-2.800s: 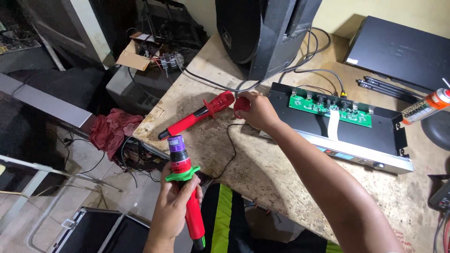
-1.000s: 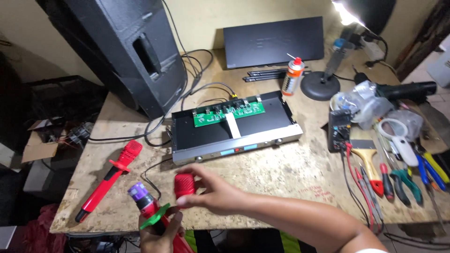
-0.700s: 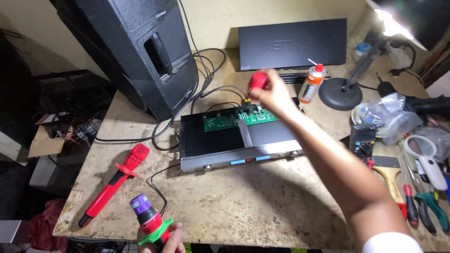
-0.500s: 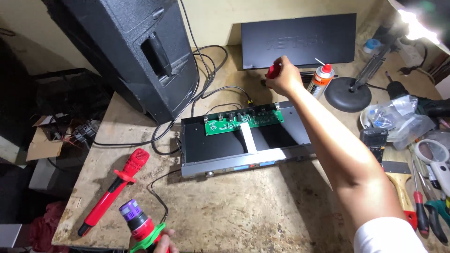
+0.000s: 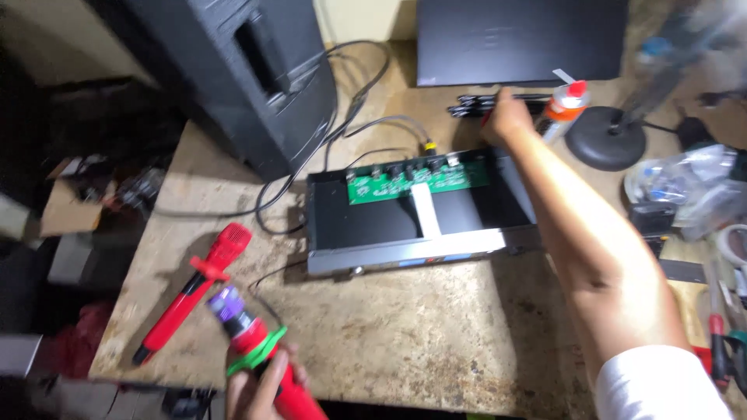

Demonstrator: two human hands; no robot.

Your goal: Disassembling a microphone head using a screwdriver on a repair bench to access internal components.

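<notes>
My left hand (image 5: 261, 386) grips a red microphone body (image 5: 250, 336) with a green ring and a purple tip, at the table's near edge. My right hand (image 5: 506, 117) reaches far across the table, its fingers curled around a small red cap of which only a sliver shows. It rests by a bundle of thin black rods (image 5: 475, 103), just left of a spray can (image 5: 564, 109) with a red top. Under my forearm lies an open black chassis (image 5: 350, 225) with a green circuit board (image 5: 416, 175) and a white ribbon cable (image 5: 425, 210).
A second red microphone (image 5: 194, 288) lies on the table at the left. A big black speaker (image 5: 233, 70) stands at the back left, with cables (image 5: 342, 101) beside it. A flat black box (image 5: 521, 39), a lamp base (image 5: 605, 138), a plastic bag (image 5: 685, 179) and hand tools (image 5: 716, 327) fill the right.
My right hand let go of the red microphone on the table, took a red cap off the one I hold, and carried it past the chassis to the back. The view turned right.
</notes>
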